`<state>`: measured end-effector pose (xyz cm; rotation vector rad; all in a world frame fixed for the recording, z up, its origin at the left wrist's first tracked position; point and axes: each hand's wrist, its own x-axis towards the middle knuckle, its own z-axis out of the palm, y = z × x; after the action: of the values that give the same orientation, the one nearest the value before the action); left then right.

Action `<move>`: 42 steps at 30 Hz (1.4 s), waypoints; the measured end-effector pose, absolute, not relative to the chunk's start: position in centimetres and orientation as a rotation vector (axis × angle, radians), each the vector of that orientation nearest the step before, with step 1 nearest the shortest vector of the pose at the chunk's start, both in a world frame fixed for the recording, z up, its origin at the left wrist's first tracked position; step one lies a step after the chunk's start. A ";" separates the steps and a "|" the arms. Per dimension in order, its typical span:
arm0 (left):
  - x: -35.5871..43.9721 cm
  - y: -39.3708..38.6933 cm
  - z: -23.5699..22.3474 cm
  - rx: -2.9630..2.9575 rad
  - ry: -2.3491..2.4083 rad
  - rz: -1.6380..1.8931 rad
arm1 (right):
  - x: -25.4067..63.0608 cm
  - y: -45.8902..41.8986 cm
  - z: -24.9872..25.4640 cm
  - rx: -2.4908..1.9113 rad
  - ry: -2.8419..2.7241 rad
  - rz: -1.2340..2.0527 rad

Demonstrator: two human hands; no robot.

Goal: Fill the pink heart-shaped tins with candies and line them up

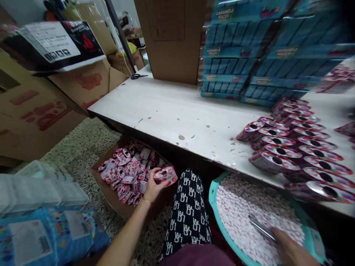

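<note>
My left hand (155,186) is closed around a small pink-and-red printed carton (165,176) with a dark round hole in its face. It is above the right side of a cardboard box (109,197) filled with many similar cartons (130,171). On the other side, my right hand (291,249), blurred, grips a shiny metal scoop (262,229) over a turquoise tub (215,201). Small white-and-pink candies (244,221) fill the tub. The scoop's far end touches or lies just above the candies; I cannot tell which.
On the white table (166,111), rows of cartons with holes on top (280,151) stand at the right. Stacked blue candy boxes (227,66) and a tall cardboard box (172,44) are behind. Scissors (138,76) lie at the far corner. Blue bags (50,236) and clear plastic bins (41,188) sit left.
</note>
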<state>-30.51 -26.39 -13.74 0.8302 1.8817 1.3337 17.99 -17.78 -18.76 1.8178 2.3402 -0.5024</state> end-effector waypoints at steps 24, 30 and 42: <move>-6.0 -18.6 -11.7 1.715 1.462 0.957 | 14.2 -16.6 -1.4 1.749 2.418 -0.394; -5.3 -18.5 -12.0 1.668 1.453 0.986 | 12.5 -16.6 1.7 1.492 2.447 -0.166; -7.2 -17.4 -14.2 1.237 1.448 1.074 | 15.6 -16.9 -11.8 1.791 2.266 -0.336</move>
<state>-7.23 -17.35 -14.25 1.2366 1.4476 1.0737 15.56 -16.94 -11.76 1.7914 2.2656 -0.3356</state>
